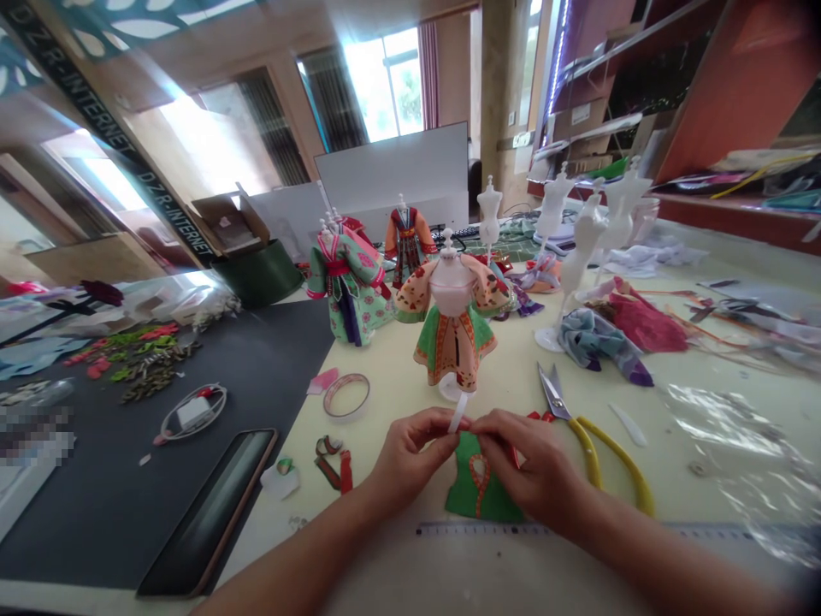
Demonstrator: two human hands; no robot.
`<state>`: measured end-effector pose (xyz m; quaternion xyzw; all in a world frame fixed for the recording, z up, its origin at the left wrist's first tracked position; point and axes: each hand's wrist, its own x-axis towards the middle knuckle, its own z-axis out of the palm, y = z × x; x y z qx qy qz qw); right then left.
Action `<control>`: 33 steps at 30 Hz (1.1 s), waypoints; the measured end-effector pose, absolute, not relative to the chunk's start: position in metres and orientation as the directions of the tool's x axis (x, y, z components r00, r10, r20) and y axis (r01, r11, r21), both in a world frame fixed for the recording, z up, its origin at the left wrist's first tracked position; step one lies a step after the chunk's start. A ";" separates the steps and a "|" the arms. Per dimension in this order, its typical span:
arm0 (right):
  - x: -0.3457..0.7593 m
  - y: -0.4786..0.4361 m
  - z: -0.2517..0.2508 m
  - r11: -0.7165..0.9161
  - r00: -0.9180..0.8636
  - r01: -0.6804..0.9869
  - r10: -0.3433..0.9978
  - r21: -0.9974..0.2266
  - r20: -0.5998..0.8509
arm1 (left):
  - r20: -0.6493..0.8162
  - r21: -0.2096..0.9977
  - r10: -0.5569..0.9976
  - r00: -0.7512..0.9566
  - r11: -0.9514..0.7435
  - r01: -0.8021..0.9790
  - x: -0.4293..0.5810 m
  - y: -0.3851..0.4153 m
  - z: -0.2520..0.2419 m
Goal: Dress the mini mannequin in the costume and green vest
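A dressed form (453,295) stands on the cream table (385,368), just beyond the hands. Scissors (559,407), blades parted, lie near the right hand (526,453), whose thumb and forefinger are pinched together, almost meeting those of the left hand (420,441). A green cloth (468,496) lies on the table below, partly hidden by the right hand. The white strip (458,415) is clamped between left thumb and forefinger, its end poking up; whatever the right fingertips hold seems too small to make out.

Matt green cloth (466,494), shiny metal scissor blades (552,392), smooth yellow plastic handles (627,464), crinkly glossy clear plastic (744,458), glassy phone screen (215,513)
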<state>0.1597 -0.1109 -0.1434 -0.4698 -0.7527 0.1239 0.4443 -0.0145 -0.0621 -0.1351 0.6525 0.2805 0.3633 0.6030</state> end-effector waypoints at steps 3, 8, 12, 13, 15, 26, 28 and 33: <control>0.160 -0.111 -0.145 0.450 -0.031 0.602 0.839 -0.660 0.544 | 0.081 0.997 0.809 0.583 -0.066 -0.048 -0.016 -0.063 -0.137; 0.161 -0.109 -0.146 0.418 -0.010 0.551 0.869 -0.722 0.495 | 0.020 1.000 0.781 0.624 -0.008 -0.023 -0.016 -0.067 -0.136; 0.163 -0.106 -0.138 0.388 -0.097 0.434 0.917 -0.813 0.386 | 0.043 0.999 0.745 0.666 -0.010 -0.053 -0.018 -0.067 -0.130; 0.164 -0.105 -0.136 0.358 -0.120 0.382 0.933 -0.852 0.339 | 0.044 0.998 0.748 0.663 -0.008 -0.057 -0.019 -0.066 -0.129; 0.164 -0.105 -0.134 0.273 -0.160 0.262 0.958 -0.926 0.237 | 0.044 0.998 0.772 0.634 -0.013 -0.054 -0.019 -0.065 -0.129; 0.157 -0.107 -0.144 0.095 -0.221 0.082 0.972 -0.992 0.075 | 0.250 0.941 0.866 0.433 -0.322 0.101 -0.013 -0.066 -0.136; 0.156 -0.107 -0.143 0.130 -0.222 0.119 0.970 -0.984 0.101 | 0.309 0.911 0.813 0.494 -0.401 0.091 -0.011 -0.068 -0.134; 0.154 -0.108 -0.149 0.206 -0.232 0.137 0.957 -0.969 0.171 | 0.337 0.868 0.797 0.502 -0.469 0.162 -0.010 -0.071 -0.133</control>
